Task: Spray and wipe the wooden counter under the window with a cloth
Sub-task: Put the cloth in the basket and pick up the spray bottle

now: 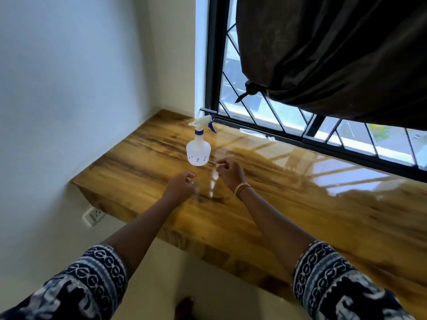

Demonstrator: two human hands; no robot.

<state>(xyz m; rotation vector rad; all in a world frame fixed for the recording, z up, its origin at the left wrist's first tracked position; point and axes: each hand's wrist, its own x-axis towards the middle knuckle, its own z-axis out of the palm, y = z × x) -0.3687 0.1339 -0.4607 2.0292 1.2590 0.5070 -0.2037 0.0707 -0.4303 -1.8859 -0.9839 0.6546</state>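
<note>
A glossy wooden counter (288,204) runs under the barred window (265,112). On its left part stands a white spray bottle (198,151) with a blue trigger, upright and untouched. Just in front of the bottle both my hands hover over the counter with curled fingers. A thin, see-through, shiny sheet like clear plastic (211,185) hangs between them, blurred. My left hand (180,183) holds its left edge. My right hand (230,172), with gold bangles at the wrist, pinches its top. No cloth is in view.
A dark curtain (335,54) is tied up in a knot over the window's upper right. White walls close the counter's left end, with a wall socket (94,215) below that end. My foot (184,308) is on the pale floor.
</note>
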